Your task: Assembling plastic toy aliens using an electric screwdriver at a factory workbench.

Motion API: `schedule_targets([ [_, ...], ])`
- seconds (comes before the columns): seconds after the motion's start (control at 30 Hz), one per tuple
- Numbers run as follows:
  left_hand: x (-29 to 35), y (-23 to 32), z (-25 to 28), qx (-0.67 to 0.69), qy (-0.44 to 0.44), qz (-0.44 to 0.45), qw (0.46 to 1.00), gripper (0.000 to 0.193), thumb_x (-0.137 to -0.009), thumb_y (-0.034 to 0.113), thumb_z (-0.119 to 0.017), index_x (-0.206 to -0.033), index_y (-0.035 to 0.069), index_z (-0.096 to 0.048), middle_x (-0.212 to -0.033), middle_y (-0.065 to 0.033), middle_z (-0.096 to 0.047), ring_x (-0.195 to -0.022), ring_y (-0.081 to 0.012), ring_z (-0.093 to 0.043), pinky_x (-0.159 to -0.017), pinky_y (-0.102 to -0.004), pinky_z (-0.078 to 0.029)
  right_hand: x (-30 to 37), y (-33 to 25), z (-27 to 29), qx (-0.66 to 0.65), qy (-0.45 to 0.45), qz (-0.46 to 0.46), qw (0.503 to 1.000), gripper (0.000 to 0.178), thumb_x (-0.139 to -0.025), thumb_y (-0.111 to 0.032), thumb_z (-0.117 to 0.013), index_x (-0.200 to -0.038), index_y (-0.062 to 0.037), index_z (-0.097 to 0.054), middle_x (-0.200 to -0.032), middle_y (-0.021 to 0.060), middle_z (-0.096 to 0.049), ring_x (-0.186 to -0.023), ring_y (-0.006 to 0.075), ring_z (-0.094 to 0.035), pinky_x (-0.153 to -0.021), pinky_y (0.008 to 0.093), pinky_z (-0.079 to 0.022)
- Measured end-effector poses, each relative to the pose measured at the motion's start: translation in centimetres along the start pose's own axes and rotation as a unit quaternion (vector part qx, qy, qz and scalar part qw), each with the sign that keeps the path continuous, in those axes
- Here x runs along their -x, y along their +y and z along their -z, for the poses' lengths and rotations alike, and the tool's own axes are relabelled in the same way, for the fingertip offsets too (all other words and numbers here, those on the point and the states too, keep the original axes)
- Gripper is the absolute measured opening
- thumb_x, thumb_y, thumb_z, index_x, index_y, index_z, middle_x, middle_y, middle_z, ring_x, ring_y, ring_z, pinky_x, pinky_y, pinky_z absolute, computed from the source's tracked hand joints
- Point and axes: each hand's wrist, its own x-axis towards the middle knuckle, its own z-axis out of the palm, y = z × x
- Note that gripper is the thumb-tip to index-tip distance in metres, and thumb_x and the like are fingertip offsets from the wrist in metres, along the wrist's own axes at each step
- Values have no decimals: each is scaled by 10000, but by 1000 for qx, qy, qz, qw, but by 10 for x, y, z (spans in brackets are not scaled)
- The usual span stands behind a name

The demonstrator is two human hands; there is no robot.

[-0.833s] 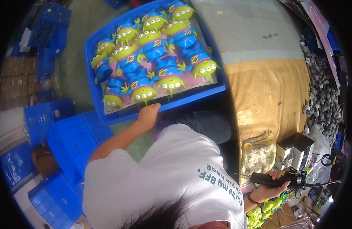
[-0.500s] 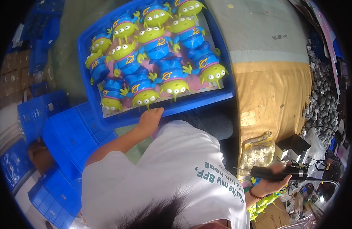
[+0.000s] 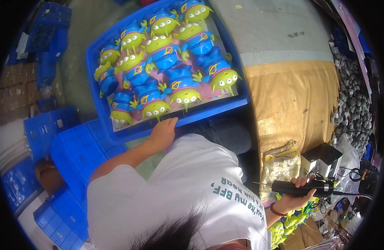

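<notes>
Okay, left hand [image 3: 163,134] grips the bin's near rim [image 3: 215,113], toys [image 3: 163,54] lying inside, right hand [image 3: 292,203] clutching a screwdriver [image 3: 284,188] off to the bin's right.

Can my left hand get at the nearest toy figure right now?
Probably yes: the left hand holds the blue tray by its near rim, the nearest toy figure lies just inside, and nothing visibly blocks it. The grip would likely release first.
</notes>
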Motion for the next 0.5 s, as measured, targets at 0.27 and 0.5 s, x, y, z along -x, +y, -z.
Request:
schedule_targets([
  [0.27,20,29,2,176,70,-42,981,363,-805,19,-606,-1166,38,-573,-1166,-136,-578,-1076,-325,-556,-923,-426,-450,-30,-5,41,70,107,-38,991,444,-964,-405,-545,-1215,-47,-473,-809,70,-528,-709,159,-504,-678,303,-448],
  [0.5,45,-11,-15,680,143,547,468,491,-861,371,-694,-1228,107,-503,-1211,-94,-526,-1112,-257,-531,-945,-471,-468,-63,3,150,346,147,131,917,423,-957,-278,-591,-1198,48,-469,-1061,170,-550,-907,263,-567,-809,389,-512],
])
